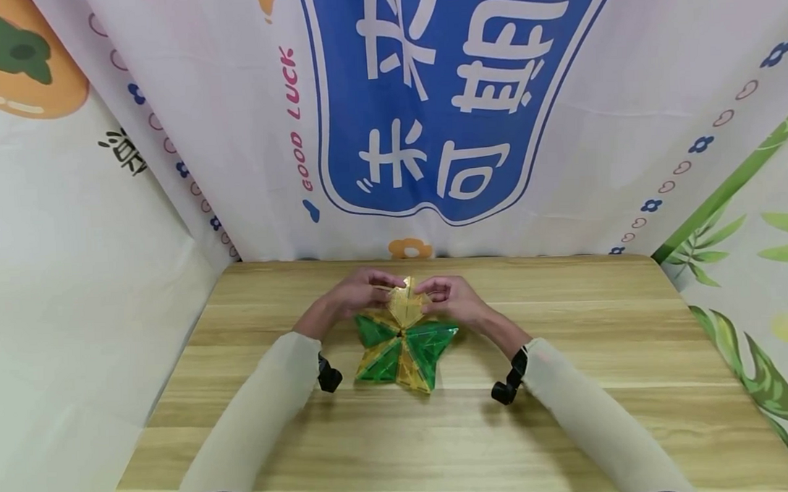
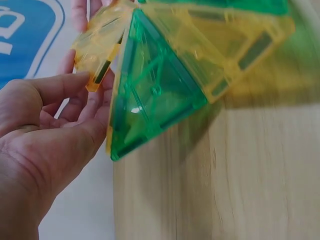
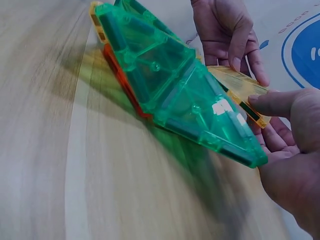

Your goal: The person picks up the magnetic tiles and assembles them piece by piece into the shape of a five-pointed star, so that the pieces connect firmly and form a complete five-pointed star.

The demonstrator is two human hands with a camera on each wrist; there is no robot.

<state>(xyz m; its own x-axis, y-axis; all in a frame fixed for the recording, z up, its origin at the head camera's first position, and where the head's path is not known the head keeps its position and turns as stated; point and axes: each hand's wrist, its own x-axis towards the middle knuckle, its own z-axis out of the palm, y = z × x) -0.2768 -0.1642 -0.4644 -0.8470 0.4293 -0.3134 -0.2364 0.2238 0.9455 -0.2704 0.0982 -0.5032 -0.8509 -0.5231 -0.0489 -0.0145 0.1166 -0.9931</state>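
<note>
A star-shaped build of translucent green and yellow magnetic tiles [image 1: 426,346] stands at the middle of the table, its far point made of yellow tiles [image 1: 407,307]. From the left, my left hand [image 1: 359,290] holds that yellow point by its edge; in the left wrist view the index finger lies along it, with other fingers underneath. My right hand [image 1: 456,300] pinches the opposite edge of the same point. Green triangular tiles [image 3: 200,110] slope beside the right hand, and another green triangle [image 2: 155,90] is close to the left thumb.
The wooden table [image 1: 505,445] has its far edge just beyond both hands. A printed white and blue cloth [image 1: 455,128] hangs behind it, and more cloth covers the sides. Each wrist wears a small black camera [image 1: 505,392]. An orange-red edge [image 3: 125,87] shows under the green tiles.
</note>
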